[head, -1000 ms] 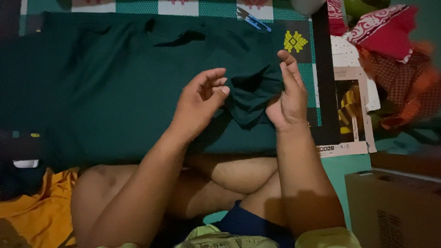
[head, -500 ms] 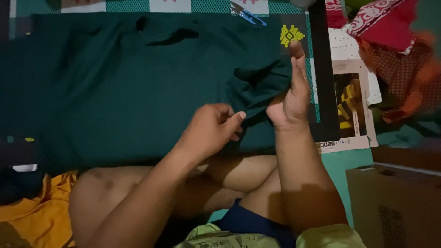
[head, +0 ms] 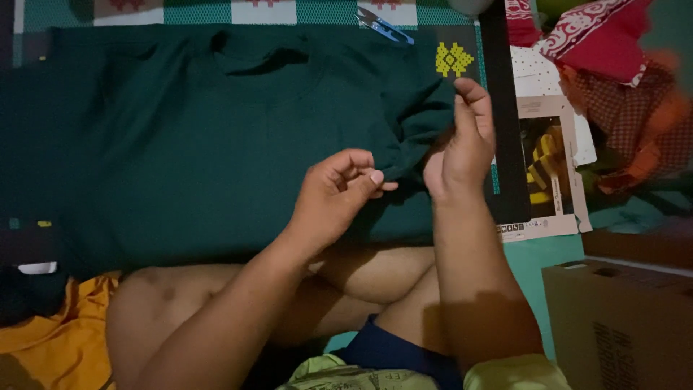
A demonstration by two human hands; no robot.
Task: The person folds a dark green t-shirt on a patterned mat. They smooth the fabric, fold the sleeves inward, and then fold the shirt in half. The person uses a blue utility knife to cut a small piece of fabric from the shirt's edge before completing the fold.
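Setting: a dim floor covered by a teal patterned mat (head: pixel 317 11), seen from above a person sitting cross-legged.
Garment: a dark green shirt (head: pixel 188 144) lies spread flat across the mat, neckline toward the top of the frame, its right sleeve (head: pixel 415 126) bunched and lifted off the cloth between the two hands.
Surroundings: a brown cardboard box (head: pixel 621 325) at lower right; orange cloth (head: pixel 58 339) at lower left; red and white patterned fabric (head: pixel 592 43) at upper right; a printed paper sheet (head: pixel 548 166) just beside the sleeve; blue thread snips (head: pixel 384 26) near the collar.
Change: half a second ago the left hand was curled low against the shirt's edge; it now sits higher, its fingers loosened, while the right hand stays upright in place.
Left hand (head: pixel 339 191): palm turned inward, thumb and forefinger pinched on the sleeve's hem, other fingers loosely curled.
Right hand (head: pixel 462 144): fingers pointing up, closed around the gathered sleeve fabric from the far side.
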